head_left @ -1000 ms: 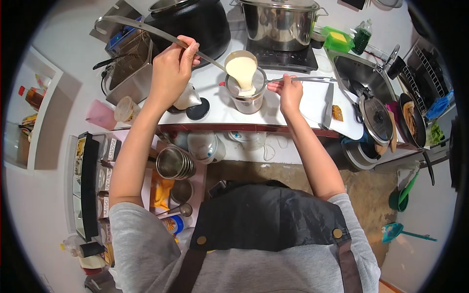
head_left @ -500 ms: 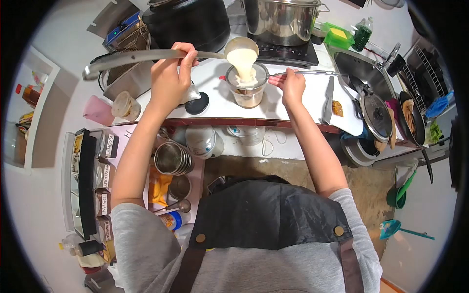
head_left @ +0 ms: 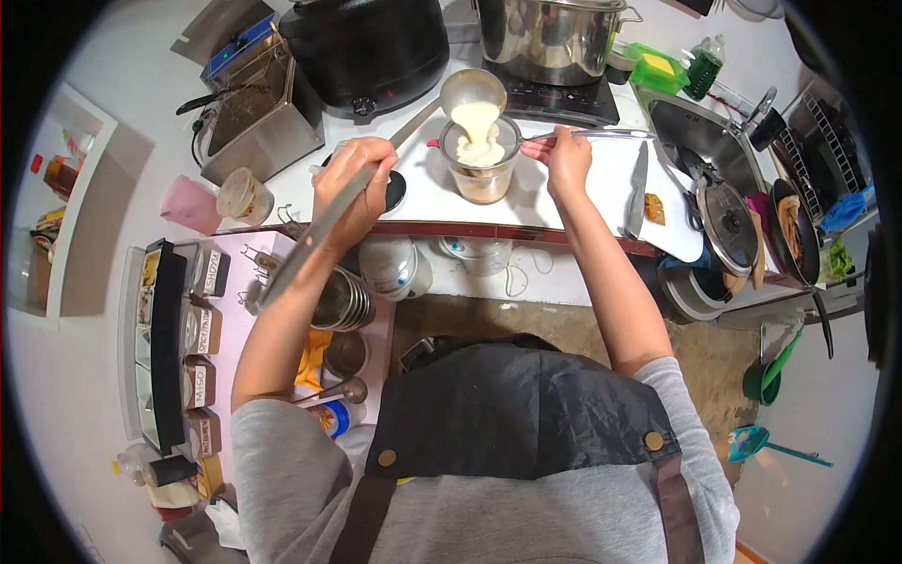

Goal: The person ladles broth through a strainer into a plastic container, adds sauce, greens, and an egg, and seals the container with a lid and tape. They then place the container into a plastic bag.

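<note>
My left hand (head_left: 353,193) is wrapped round the long handle of a metal ladle (head_left: 458,89). The tilted ladle pours a pale, creamy liquid (head_left: 477,120) into a fine-mesh strainer (head_left: 449,143). Under the strainer, on the counter's front part, stands a clear container (head_left: 483,186) with some liquid visible at its bottom. My right hand (head_left: 567,162) grips the strainer's handle from the right, keeping it over the container. Beside my left hand lies a black round lid (head_left: 396,191), partly hidden by that hand.
Behind the container are an induction cooker (head_left: 564,103) with a steel pot (head_left: 545,42) and a black cooker (head_left: 366,47). A knife (head_left: 637,193) lies on a white cutting board (head_left: 678,230) near the sink (head_left: 700,127). A fryer (head_left: 268,122) stands left.
My left hand has lowered and come nearer, swinging the ladle handle from sideways to pointing toward me. The ladle tips more steeply over the strainer. My right hand keeps its hold.
</note>
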`<action>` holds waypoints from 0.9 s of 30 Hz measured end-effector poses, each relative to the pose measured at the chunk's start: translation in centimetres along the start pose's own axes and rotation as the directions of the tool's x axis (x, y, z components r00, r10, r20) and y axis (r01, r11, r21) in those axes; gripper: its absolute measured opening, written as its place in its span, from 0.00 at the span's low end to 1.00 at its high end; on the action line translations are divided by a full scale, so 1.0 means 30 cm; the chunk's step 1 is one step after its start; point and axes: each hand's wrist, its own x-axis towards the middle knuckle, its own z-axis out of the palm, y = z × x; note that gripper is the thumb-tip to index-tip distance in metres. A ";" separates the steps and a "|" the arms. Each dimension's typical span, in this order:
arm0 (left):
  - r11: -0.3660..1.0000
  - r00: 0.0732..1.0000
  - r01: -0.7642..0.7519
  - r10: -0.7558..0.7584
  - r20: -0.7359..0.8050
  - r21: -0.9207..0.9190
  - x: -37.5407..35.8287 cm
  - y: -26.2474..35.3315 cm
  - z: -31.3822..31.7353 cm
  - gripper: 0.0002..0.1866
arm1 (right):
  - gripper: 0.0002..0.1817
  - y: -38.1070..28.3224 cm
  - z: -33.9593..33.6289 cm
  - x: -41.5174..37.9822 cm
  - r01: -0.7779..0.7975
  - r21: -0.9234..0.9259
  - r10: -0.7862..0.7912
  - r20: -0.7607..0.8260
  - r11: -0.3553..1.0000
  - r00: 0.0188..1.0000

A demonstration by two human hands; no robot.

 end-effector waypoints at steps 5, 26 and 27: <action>0.996 0.995 -0.083 0.082 0.050 0.028 -0.058 0.000 0.006 0.07 | 0.14 -0.006 0.002 -0.001 -0.016 -0.007 0.016 0.003 1.000 1.000; 0.986 0.943 -0.167 0.153 0.297 0.023 -0.126 0.081 -0.028 0.12 | 0.11 -0.010 -0.006 0.034 -0.026 -0.007 0.026 -0.005 1.000 1.000; 0.985 0.944 -0.167 0.149 0.294 0.035 -0.132 0.077 -0.041 0.12 | 0.11 -0.010 -0.008 0.036 -0.025 -0.006 0.025 0.002 1.000 1.000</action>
